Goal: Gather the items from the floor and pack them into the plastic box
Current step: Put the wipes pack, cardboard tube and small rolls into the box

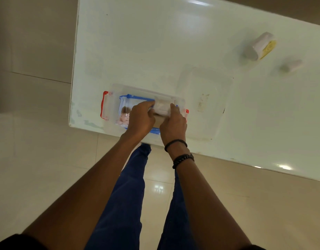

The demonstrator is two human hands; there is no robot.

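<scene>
White, soft folded packet [162, 108], likely light and squashy, sits pinched between both hands over the clear plastic box with red latches [108, 105] at the near edge of the white desk [155, 42]. Left hand [141, 120] grips its left end, right hand [173, 123] its right end, fingers curled round it. Below lies a blue wet-wipes pack [127, 107]. Holding by the ends seems sound; it should compress to fit. Two more pale packets [258, 46] [291, 65] lie well apart on the desk
</scene>
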